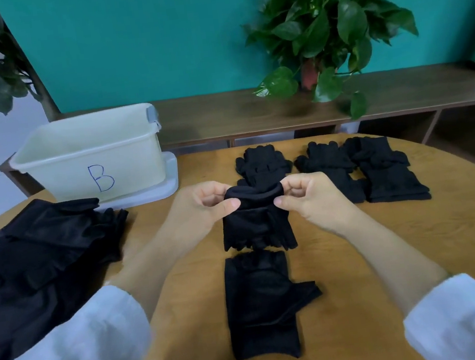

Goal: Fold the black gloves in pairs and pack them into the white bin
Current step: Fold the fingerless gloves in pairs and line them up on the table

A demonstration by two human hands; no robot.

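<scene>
Above the wooden table (359, 254), your left hand (203, 206) and right hand (307, 198) pinch a black glove (255, 225) by its cuff; the white bin (92, 155) stands far left.

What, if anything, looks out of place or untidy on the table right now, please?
Mostly the loose heap of black gloves at the left edge: jumbled, not paired. The white bin sits on its lid, which is unusual but stable. Nothing looks spilled or damaged.

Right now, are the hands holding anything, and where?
Both hands pinch a black glove at its cuff edge, one at each corner.
</scene>
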